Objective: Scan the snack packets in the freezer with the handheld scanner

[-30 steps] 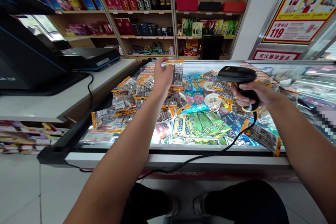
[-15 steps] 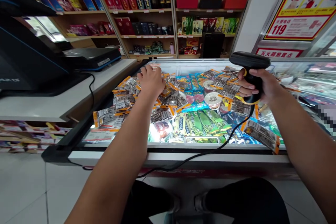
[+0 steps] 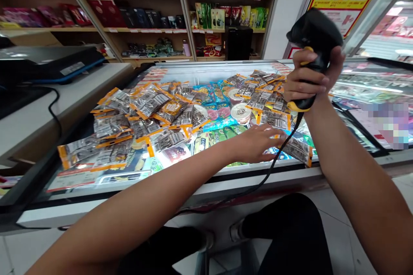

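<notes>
My right hand [image 3: 311,77] grips a black and yellow barcode scanner [image 3: 318,34] by its handle, raised above the freezer's right part. From the handle a black cord [image 3: 274,165] hangs down across the front edge. My left hand [image 3: 256,142] hovers over the glass top near the front, fingers stretched and apart, with nothing seen in it. Just to its right lies a small orange-edged snack packet [image 3: 297,151]. A heap of similar snack packets [image 3: 150,101] covers the left side of the glass, and another group of packets [image 3: 261,94] lies at the back right.
Under the freezer's glass are tubs [image 3: 241,112] and bagged frozen goods. A counter [image 3: 106,81] with a black scale [image 3: 58,62] stands at left. Stocked shelves [image 3: 145,30] line the back. The freezer's front edge [image 3: 206,188] runs before my knees.
My left hand has moved from the left heap to the right and nearer the front edge. My right hand has lifted and tilted the scanner. The view has shifted right and down.
</notes>
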### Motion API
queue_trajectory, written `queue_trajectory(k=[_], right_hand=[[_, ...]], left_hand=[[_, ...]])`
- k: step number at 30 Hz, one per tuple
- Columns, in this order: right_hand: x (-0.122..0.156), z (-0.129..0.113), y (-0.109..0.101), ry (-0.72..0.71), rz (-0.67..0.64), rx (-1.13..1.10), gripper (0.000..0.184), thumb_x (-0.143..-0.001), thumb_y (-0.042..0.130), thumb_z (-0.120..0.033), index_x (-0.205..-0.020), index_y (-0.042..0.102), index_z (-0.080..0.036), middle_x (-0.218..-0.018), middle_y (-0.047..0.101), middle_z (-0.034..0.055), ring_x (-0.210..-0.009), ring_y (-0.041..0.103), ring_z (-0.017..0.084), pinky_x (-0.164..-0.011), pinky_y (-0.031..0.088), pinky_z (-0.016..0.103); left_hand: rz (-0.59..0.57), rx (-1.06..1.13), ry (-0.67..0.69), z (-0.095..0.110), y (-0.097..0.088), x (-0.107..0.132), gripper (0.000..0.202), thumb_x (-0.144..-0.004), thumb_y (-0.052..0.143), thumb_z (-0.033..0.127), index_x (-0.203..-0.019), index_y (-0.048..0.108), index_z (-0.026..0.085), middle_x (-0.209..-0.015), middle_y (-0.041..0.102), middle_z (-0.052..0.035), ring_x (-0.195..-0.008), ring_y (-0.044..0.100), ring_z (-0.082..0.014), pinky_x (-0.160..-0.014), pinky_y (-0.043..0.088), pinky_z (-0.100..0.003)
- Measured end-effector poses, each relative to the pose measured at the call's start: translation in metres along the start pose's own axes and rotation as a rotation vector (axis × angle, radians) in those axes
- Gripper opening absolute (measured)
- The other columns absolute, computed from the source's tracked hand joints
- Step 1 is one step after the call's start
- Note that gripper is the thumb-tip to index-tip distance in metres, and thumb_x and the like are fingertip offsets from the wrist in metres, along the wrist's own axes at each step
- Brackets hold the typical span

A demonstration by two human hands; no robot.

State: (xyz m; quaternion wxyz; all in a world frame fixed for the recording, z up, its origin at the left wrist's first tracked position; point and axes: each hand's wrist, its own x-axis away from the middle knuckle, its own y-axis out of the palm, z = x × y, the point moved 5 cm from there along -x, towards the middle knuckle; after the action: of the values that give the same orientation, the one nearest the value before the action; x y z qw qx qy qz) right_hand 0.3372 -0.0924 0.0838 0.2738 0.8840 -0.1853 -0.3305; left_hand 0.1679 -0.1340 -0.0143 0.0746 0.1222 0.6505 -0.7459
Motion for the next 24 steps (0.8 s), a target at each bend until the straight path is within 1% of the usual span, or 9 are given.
queue_trajectory(k=[2,4,6,8,12,15,18,21,24], right_hand=[[0.001,0.0,0.001,0.044,-0.05,-0.016,0.043,-0.084,0.082,-0.045,-0.094,0.044,-0.028,-0.05,0.053,-0.0081,-0.043,0.051,0.011,-0.051,0.035,0.03],[0.001,-0.001,-0.001,-0.001,-0.038,-0.011,0.045,-0.084,0.083,-0.045,-0.094,0.043,-0.028,-0.051,0.053,-0.0082,-0.043,0.052,0.011,-0.05,0.036,0.03],[-0.001,0.002,-0.002,-0.034,-0.015,0.019,0.044,-0.087,0.079,-0.048,-0.096,0.041,-0.027,-0.052,0.053,-0.0088,-0.041,0.05,0.009,-0.048,0.037,0.027],[-0.003,0.007,-0.003,-0.024,0.016,0.063,0.042,-0.091,0.074,-0.05,-0.098,0.041,-0.026,-0.053,0.052,-0.0092,-0.039,0.048,0.008,-0.047,0.037,0.025],[-0.005,0.016,-0.005,0.013,0.088,0.124,0.043,-0.089,0.078,-0.048,-0.102,0.044,-0.026,-0.054,0.053,-0.0086,-0.036,0.042,0.005,-0.046,0.035,0.024],[-0.006,0.018,-0.004,-0.001,0.1,0.148,0.039,-0.092,0.074,-0.048,-0.104,0.045,-0.027,-0.054,0.052,-0.0091,-0.034,0.037,0.006,-0.044,0.033,0.024],[-0.006,0.02,-0.003,0.005,0.112,0.21,0.036,-0.094,0.069,-0.05,-0.106,0.045,-0.025,-0.053,0.048,-0.011,-0.033,0.033,0.004,-0.045,0.033,0.022],[-0.006,0.021,-0.001,0.023,0.135,0.282,0.037,-0.096,0.063,-0.052,-0.109,0.049,-0.022,-0.053,0.044,-0.0121,-0.033,0.029,0.003,-0.046,0.034,0.02],[-0.005,0.025,-0.002,0.115,0.233,0.396,0.037,-0.097,0.062,-0.051,-0.114,0.056,-0.018,-0.054,0.046,-0.0092,-0.035,0.024,0.003,-0.042,0.03,0.019]], left_hand=[[-0.023,-0.033,0.008,0.004,-0.001,-0.002,0.047,-0.106,0.057,0.035,-0.152,0.055,0.026,-0.155,0.056,-0.0161,-0.139,0.054,-0.0333,-0.113,0.046,-0.051],[-0.024,-0.059,-0.015,0.001,-0.01,0.001,0.04,-0.105,0.06,0.038,-0.142,0.063,0.023,-0.144,0.063,-0.0172,-0.132,0.058,-0.0338,-0.108,0.047,-0.049],[-0.028,-0.049,-0.048,-0.005,-0.022,0.007,0.034,-0.102,0.065,0.041,-0.129,0.07,0.022,-0.136,0.066,-0.0172,-0.126,0.061,-0.0334,-0.103,0.049,-0.047],[-0.043,0.009,-0.083,-0.013,-0.031,0.015,0.033,-0.096,0.074,0.043,-0.122,0.071,0.022,-0.134,0.067,-0.0158,-0.123,0.063,-0.0321,-0.101,0.05,-0.043],[-0.061,0.105,-0.154,-0.023,-0.039,0.026,0.04,-0.086,0.084,0.047,-0.112,0.07,0.021,-0.13,0.069,-0.0143,-0.123,0.063,-0.0327,-0.1,0.048,-0.042],[-0.081,0.094,-0.187,-0.023,-0.039,0.028,0.031,-0.085,0.083,0.037,-0.107,0.068,0.021,-0.119,0.07,-0.0124,-0.113,0.064,-0.0313,-0.093,0.048,-0.041],[-0.095,0.118,-0.212,-0.024,-0.045,0.034,0.036,-0.079,0.08,0.024,-0.111,0.065,0.021,-0.118,0.069,-0.0107,-0.109,0.064,-0.0304,-0.092,0.049,-0.041],[-0.05,0.281,-0.275,-0.037,-0.067,0.048,0.047,-0.074,0.078,0.017,-0.118,0.064,0.025,-0.124,0.069,-0.0084,-0.112,0.065,-0.0296,-0.098,0.051,-0.043],[0.065,0.521,-0.381,-0.065,-0.103,0.068,0.046,-0.067,0.082,0.016,-0.11,0.07,0.028,-0.122,0.072,-0.0069,-0.109,0.069,-0.0284,-0.095,0.055,-0.043]])
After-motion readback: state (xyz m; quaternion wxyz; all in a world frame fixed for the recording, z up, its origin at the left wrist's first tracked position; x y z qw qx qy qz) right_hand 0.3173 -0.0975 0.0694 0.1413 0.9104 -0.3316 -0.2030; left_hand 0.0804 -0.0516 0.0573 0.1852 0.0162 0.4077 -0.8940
